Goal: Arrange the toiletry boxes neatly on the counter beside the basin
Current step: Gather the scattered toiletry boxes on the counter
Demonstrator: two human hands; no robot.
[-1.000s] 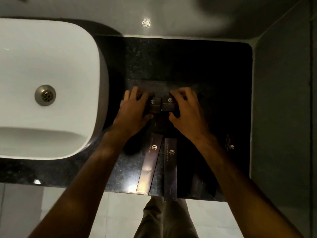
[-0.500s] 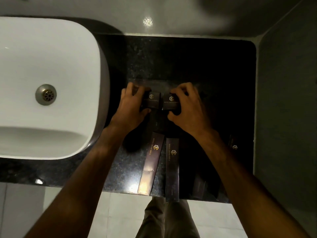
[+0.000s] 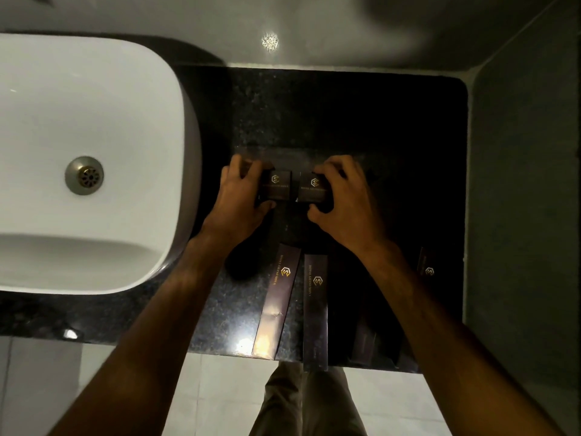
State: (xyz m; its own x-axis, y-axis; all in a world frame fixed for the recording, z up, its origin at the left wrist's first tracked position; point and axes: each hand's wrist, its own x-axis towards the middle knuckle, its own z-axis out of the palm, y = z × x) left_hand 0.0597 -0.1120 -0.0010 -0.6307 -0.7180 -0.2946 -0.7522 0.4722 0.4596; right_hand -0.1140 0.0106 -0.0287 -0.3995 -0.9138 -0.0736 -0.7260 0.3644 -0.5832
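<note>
Two small dark boxes with gold logos lie side by side on the black counter (image 3: 330,121). My left hand (image 3: 242,196) grips the left small box (image 3: 276,187) and my right hand (image 3: 342,199) grips the right small box (image 3: 312,188). Nearer the front edge lie two long dark boxes: the left long box (image 3: 278,300) is tilted, the right long box (image 3: 315,309) is straight and overhangs the edge. Another dark box (image 3: 426,265) shows at the right, partly behind my right forearm. A further dark box (image 3: 364,338) lies in shadow by the front edge.
A white basin (image 3: 94,127) with a metal drain (image 3: 84,175) borders the counter on the left. A wall runs along the back and a dark wall (image 3: 518,215) closes the right side. Pale floor tiles and my legs show below the counter edge.
Both hands have slid the two small boxes a little further back on the counter, still side by side. The long boxes have not moved.
</note>
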